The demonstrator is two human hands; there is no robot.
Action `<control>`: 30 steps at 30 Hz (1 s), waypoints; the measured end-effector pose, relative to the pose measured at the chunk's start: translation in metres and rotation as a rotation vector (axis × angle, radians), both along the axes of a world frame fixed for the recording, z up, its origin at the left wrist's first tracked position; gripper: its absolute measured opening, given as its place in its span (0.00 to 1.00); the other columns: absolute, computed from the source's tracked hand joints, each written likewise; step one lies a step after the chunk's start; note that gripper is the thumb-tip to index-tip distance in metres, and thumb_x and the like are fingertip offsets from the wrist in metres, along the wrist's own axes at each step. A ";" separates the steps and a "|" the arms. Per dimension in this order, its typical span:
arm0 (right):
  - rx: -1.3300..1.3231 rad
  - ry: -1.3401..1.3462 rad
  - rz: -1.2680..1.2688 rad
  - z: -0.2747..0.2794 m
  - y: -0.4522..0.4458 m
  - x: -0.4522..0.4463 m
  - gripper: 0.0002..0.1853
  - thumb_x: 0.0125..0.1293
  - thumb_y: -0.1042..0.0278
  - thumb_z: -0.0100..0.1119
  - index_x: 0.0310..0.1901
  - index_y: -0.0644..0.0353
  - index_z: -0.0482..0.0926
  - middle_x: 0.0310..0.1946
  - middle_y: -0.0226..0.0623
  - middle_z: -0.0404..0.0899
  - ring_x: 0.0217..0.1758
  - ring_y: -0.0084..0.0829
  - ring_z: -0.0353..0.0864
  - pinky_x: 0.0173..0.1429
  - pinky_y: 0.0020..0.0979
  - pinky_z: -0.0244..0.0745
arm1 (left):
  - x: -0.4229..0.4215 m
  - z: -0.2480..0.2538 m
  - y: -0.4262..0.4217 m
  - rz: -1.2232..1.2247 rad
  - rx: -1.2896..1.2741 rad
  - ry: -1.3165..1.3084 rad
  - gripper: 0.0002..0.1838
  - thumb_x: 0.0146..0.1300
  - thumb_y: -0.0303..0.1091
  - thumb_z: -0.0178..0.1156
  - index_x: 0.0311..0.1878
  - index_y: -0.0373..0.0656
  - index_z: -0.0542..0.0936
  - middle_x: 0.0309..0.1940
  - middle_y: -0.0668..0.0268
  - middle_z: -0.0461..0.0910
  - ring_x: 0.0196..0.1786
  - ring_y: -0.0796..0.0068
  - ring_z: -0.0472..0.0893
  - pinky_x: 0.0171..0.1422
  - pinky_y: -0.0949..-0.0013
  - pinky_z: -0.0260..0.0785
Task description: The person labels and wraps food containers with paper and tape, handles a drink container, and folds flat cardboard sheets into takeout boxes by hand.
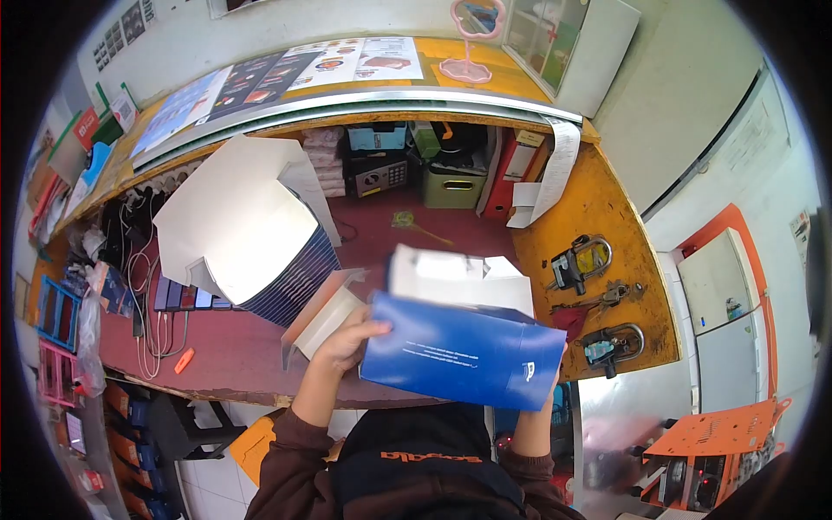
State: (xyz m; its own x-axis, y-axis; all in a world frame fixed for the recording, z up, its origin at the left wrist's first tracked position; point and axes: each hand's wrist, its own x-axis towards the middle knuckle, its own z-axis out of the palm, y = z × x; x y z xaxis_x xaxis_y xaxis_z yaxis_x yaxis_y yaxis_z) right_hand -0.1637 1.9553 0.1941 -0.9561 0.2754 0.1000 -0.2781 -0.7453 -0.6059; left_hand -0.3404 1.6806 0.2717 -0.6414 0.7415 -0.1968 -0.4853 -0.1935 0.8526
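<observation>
A blue cardboard box [459,351] with white inner flaps raised is held in front of my body. My left hand [345,340] grips its left end, with the thumb on the blue face. At its right end my right hand [555,381] is wrapped round the edge, mostly hidden behind the box. Left of it, on the red desk [381,222], stands a larger box [251,217] with open white flaps and dark striped sides. A smaller white and orange carton piece [325,316] lies between that box and my left hand.
Phones [186,295], cables and an orange marker [184,360] lie at the left. A small safe [380,177], a green bin [452,187] and a red binder [511,173] stand under the shelf. Padlocks [579,264] hang on the right panel.
</observation>
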 end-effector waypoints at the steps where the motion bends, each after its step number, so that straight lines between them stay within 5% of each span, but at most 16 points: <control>1: 0.121 -0.060 -0.091 0.016 0.000 0.003 0.35 0.66 0.39 0.38 0.62 0.63 0.61 0.58 0.41 0.67 0.57 0.34 0.70 0.58 0.34 0.68 | -0.003 -0.003 0.000 0.001 0.033 -0.027 0.30 0.52 0.40 0.62 0.54 0.31 0.67 0.45 0.59 0.76 0.46 0.71 0.77 0.52 0.70 0.70; 4: -0.016 -0.153 -0.037 0.060 -0.018 0.000 0.23 0.68 0.53 0.44 0.53 0.66 0.69 0.48 0.41 0.74 0.51 0.32 0.75 0.54 0.33 0.72 | -0.006 -0.024 0.000 0.094 0.064 -0.015 0.33 0.52 0.45 0.63 0.56 0.33 0.67 0.47 0.58 0.74 0.47 0.69 0.77 0.52 0.69 0.70; 6: 0.299 -0.293 -0.246 0.050 -0.016 -0.002 0.22 0.67 0.55 0.46 0.52 0.67 0.69 0.48 0.44 0.74 0.51 0.33 0.75 0.50 0.33 0.74 | 0.002 -0.021 0.005 0.186 0.061 0.023 0.35 0.53 0.50 0.63 0.57 0.34 0.66 0.50 0.57 0.73 0.48 0.65 0.77 0.52 0.66 0.71; 8: 0.169 -0.386 -0.116 0.070 -0.031 -0.018 0.20 0.67 0.58 0.48 0.52 0.67 0.69 0.47 0.43 0.75 0.50 0.32 0.76 0.50 0.33 0.73 | 0.022 0.010 0.021 0.133 0.642 -0.507 0.41 0.54 0.58 0.59 0.62 0.38 0.62 0.58 0.55 0.66 0.52 0.55 0.74 0.55 0.56 0.69; 9: 0.128 -0.393 -0.221 0.075 -0.050 -0.026 0.18 0.67 0.61 0.48 0.52 0.65 0.69 0.47 0.41 0.75 0.48 0.31 0.77 0.50 0.33 0.73 | 0.021 -0.029 0.024 -0.369 0.963 -0.377 0.44 0.57 0.68 0.45 0.66 0.41 0.57 0.63 0.55 0.60 0.58 0.47 0.69 0.55 0.45 0.66; 11: 0.076 -0.287 -0.350 0.079 -0.083 -0.038 0.16 0.66 0.64 0.51 0.51 0.64 0.70 0.47 0.38 0.75 0.48 0.28 0.75 0.53 0.31 0.69 | 0.059 -0.045 0.036 -0.144 0.424 -0.060 0.36 0.65 0.62 0.31 0.60 0.39 0.64 0.55 0.55 0.69 0.53 0.60 0.74 0.46 0.50 0.71; 13: 0.182 -0.102 -0.458 0.079 -0.099 -0.041 0.15 0.63 0.70 0.55 0.50 0.66 0.70 0.47 0.35 0.74 0.49 0.27 0.72 0.58 0.30 0.65 | 0.066 -0.032 0.052 -0.404 0.715 -0.176 0.30 0.69 0.55 0.29 0.52 0.38 0.69 0.47 0.58 0.73 0.43 0.67 0.78 0.37 0.61 0.73; 14: 0.181 -0.103 -0.457 0.076 -0.102 -0.041 0.15 0.63 0.70 0.55 0.50 0.66 0.70 0.47 0.35 0.74 0.49 0.27 0.72 0.58 0.30 0.65 | 0.058 -0.029 0.060 -0.745 1.347 -0.471 0.28 0.70 0.52 0.29 0.48 0.38 0.71 0.42 0.61 0.75 0.38 0.71 0.80 0.33 0.68 0.72; 15: 0.229 -0.103 -0.516 0.074 -0.106 -0.041 0.17 0.63 0.71 0.54 0.53 0.65 0.68 0.48 0.36 0.72 0.51 0.28 0.72 0.58 0.31 0.65 | 0.058 -0.024 0.062 -0.640 1.406 -0.490 0.30 0.68 0.57 0.29 0.42 0.39 0.72 0.35 0.67 0.75 0.32 0.80 0.78 0.32 0.74 0.68; 16: 0.277 -0.101 -0.574 0.074 -0.109 -0.041 0.19 0.64 0.71 0.52 0.55 0.65 0.66 0.50 0.36 0.71 0.52 0.29 0.71 0.58 0.32 0.65 | 0.061 -0.026 0.060 -0.637 1.405 -0.490 0.30 0.68 0.57 0.29 0.42 0.39 0.72 0.35 0.67 0.75 0.32 0.80 0.78 0.32 0.74 0.68; 18: 0.201 -0.124 -0.594 0.080 -0.115 -0.042 0.18 0.63 0.71 0.53 0.54 0.66 0.67 0.49 0.37 0.72 0.52 0.29 0.72 0.58 0.32 0.65 | 0.071 -0.033 0.057 0.023 0.713 0.081 0.31 0.66 0.61 0.35 0.45 0.39 0.71 0.34 0.67 0.74 0.34 0.81 0.76 0.33 0.75 0.68; 20: 0.276 -0.195 -0.625 0.081 -0.122 -0.041 0.18 0.63 0.71 0.54 0.53 0.66 0.68 0.49 0.37 0.72 0.51 0.30 0.72 0.57 0.32 0.66 | 0.071 -0.045 0.062 0.158 0.284 0.293 0.25 0.64 0.53 0.48 0.48 0.38 0.69 0.36 0.67 0.73 0.34 0.79 0.74 0.34 0.74 0.66; 22: 0.706 -0.287 -0.556 0.085 -0.125 -0.038 0.17 0.65 0.68 0.52 0.54 0.64 0.68 0.50 0.35 0.72 0.53 0.28 0.71 0.59 0.32 0.64 | 0.073 -0.027 0.073 0.408 0.094 1.007 0.18 0.62 0.38 0.55 0.51 0.36 0.68 0.39 0.65 0.73 0.34 0.79 0.73 0.35 0.73 0.66; 24: 0.398 -0.265 -0.604 0.059 -0.119 -0.048 0.19 0.68 0.62 0.47 0.56 0.63 0.66 0.50 0.34 0.72 0.55 0.28 0.69 0.60 0.33 0.61 | 0.079 -0.011 0.070 0.333 0.233 0.203 0.12 0.59 0.28 0.58 0.45 0.34 0.73 0.33 0.65 0.77 0.34 0.78 0.76 0.39 0.74 0.68; 25: 0.049 -0.268 -0.529 0.075 -0.112 -0.048 0.20 0.69 0.56 0.44 0.56 0.62 0.65 0.49 0.33 0.72 0.54 0.28 0.69 0.61 0.33 0.60 | 0.073 -0.010 0.069 0.357 0.270 0.194 0.11 0.58 0.27 0.59 0.43 0.34 0.74 0.30 0.65 0.77 0.33 0.79 0.76 0.38 0.74 0.68; 30: -0.173 -0.324 -0.153 0.102 -0.046 -0.029 0.13 0.61 0.68 0.51 0.47 0.62 0.71 0.29 0.29 0.73 0.29 0.22 0.68 0.34 0.25 0.62 | 0.051 -0.013 0.050 0.417 0.095 0.423 0.08 0.58 0.23 0.56 0.42 0.36 0.74 0.30 0.61 0.77 0.29 0.75 0.78 0.32 0.73 0.71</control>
State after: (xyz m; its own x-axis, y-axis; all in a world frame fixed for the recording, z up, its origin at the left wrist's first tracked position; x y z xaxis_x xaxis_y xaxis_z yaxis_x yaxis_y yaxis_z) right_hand -0.1929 1.9096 0.2962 -0.8769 0.4038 -0.2608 -0.2090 -0.8088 -0.5496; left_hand -0.2891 1.7304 0.2582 -0.8902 0.4126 0.1933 0.0251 -0.3791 0.9250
